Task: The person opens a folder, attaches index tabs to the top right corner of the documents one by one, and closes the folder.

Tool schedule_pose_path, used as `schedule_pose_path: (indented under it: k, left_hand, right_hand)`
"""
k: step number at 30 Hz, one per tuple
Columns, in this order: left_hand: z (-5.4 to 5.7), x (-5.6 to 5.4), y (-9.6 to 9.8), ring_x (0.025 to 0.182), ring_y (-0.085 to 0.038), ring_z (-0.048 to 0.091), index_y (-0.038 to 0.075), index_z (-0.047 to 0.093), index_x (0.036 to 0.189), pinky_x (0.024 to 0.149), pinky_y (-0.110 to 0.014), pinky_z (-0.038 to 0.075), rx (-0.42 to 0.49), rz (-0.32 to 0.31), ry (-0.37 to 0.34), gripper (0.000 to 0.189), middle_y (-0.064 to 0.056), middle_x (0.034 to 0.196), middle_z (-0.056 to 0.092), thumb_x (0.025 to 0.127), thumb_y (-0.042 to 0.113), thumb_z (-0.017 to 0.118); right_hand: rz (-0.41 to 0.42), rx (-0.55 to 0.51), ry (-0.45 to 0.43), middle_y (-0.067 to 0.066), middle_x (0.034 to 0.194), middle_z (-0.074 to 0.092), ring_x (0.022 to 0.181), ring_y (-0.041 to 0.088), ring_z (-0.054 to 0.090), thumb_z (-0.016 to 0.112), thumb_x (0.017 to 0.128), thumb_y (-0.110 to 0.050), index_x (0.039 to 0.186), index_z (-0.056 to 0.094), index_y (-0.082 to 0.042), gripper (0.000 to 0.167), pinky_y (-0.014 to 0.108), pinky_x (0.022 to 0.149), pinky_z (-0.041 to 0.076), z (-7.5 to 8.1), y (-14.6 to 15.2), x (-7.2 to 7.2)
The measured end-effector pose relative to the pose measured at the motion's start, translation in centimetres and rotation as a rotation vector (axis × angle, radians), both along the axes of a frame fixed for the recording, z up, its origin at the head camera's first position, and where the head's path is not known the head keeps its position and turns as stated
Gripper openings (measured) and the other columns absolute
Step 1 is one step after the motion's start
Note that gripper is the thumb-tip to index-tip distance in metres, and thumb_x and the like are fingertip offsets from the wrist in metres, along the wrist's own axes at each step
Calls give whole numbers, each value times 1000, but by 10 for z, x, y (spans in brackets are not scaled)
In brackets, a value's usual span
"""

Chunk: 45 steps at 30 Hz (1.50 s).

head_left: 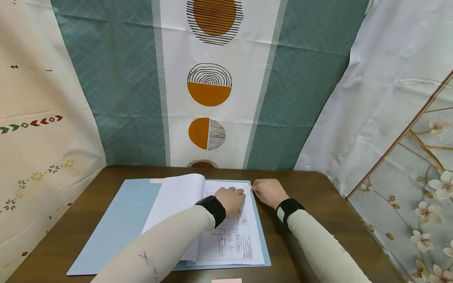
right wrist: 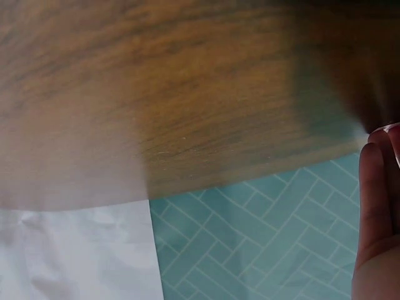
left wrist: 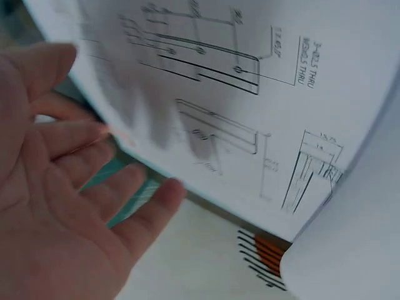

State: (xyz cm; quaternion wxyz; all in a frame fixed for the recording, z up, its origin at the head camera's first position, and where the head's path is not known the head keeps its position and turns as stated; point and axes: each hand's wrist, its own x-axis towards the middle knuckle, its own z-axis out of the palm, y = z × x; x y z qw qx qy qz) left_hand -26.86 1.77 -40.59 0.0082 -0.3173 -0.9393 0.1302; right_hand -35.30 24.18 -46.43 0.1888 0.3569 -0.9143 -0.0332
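A light blue folder (head_left: 116, 220) lies spread on the brown table with printed sheets of technical drawings (head_left: 230, 243) on its right half. A white page (head_left: 177, 200) is turned over to the left, its top curling. My left hand (head_left: 230, 199) is over the drawing sheet, fingers extended and spread in the left wrist view. At the sheet's upper right corner, my right hand (head_left: 270, 192) pinches the edge of a pale pink sticky note (head_left: 247, 187). Only the fingers of that hand (right wrist: 378, 206) show at the right wrist view's edge.
Another pink slip (head_left: 157, 181) sits at the folder's top left. A further pink piece (head_left: 226, 280) shows at the near edge. Patterned cloth (head_left: 209, 98) hangs behind the wooden table (head_left: 304, 184), with a floral cloth (head_left: 421, 212) on the right.
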Motion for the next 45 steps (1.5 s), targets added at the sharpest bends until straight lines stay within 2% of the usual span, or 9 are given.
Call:
schedule_pose_path:
  k: [5, 6, 9, 16, 25, 30, 35, 38, 45]
  left_hand:
    - [-13, -21, 10, 154, -23, 48, 17, 54, 164, 114, -47, 51, 33, 15, -5, 63, 2, 171, 48, 110, 49, 66]
    - [-10, -21, 10, 156, -23, 46, 18, 51, 165, 116, -48, 50, 45, 20, -25, 65, 2, 172, 46, 111, 50, 64]
    - [-17, -26, 8, 159, -24, 42, 17, 48, 168, 120, -49, 45, 79, 12, -49, 67, 1, 174, 44, 112, 53, 61]
    - [-41, -42, 5, 163, -26, 34, 17, 40, 172, 129, -50, 33, 115, 17, -90, 73, 2, 177, 37, 114, 61, 48]
    - [-49, -52, 5, 163, -27, 36, 18, 42, 171, 128, -52, 34, 162, 82, -117, 74, 0, 176, 40, 113, 63, 47]
    - [-51, -54, 5, 162, -26, 37, 18, 45, 170, 127, -53, 36, 172, 140, -123, 75, -1, 174, 43, 111, 64, 51]
    - [-51, -56, 6, 162, -27, 36, 16, 44, 170, 127, -54, 35, 177, 162, -141, 78, -2, 175, 42, 110, 65, 51]
    - [-51, -56, 5, 163, -27, 34, 17, 42, 171, 127, -55, 35, 174, 140, -135, 76, -1, 177, 38, 111, 64, 51]
    - [-48, -52, 2, 164, -28, 34, 21, 41, 172, 127, -58, 32, 159, 34, -125, 64, 4, 177, 39, 117, 53, 47]
  right_hand:
    - [-48, -23, 3, 1, 106, 81, 92, 19, 78, 87, 95, -9, 115, 88, -13, 20, 38, 83, 65, 6, 0, 1]
    - [-53, -21, -4, 1, 107, 81, 93, 20, 79, 87, 96, -9, 117, 88, -13, 21, 38, 85, 64, 8, 0, 0]
    - [-58, -16, -34, 2, 111, 81, 96, 21, 79, 85, 97, -9, 120, 87, -12, 23, 39, 87, 64, 10, -2, 0]
    - [-67, -13, -64, 4, 111, 81, 98, 22, 79, 86, 97, -10, 121, 86, -11, 24, 41, 89, 64, 10, -6, 4]
    - [-77, -20, -79, 3, 111, 81, 98, 22, 79, 86, 97, -10, 120, 87, -11, 24, 41, 89, 64, 4, -7, 6]
    - [-89, -18, -95, 2, 114, 81, 100, 21, 79, 85, 98, -11, 121, 87, -13, 23, 40, 92, 63, 1, -7, 6]
    - [-85, -21, -93, 3, 114, 81, 100, 21, 79, 85, 98, -11, 121, 87, -12, 23, 40, 91, 64, 0, -6, 6]
    - [-84, -23, -79, 3, 113, 81, 99, 21, 79, 85, 98, -11, 121, 87, -12, 23, 40, 90, 64, 0, -5, 6]
    - [-85, -17, -74, 2, 113, 81, 101, 21, 79, 85, 98, -12, 122, 86, -13, 24, 40, 90, 64, -1, -5, 6]
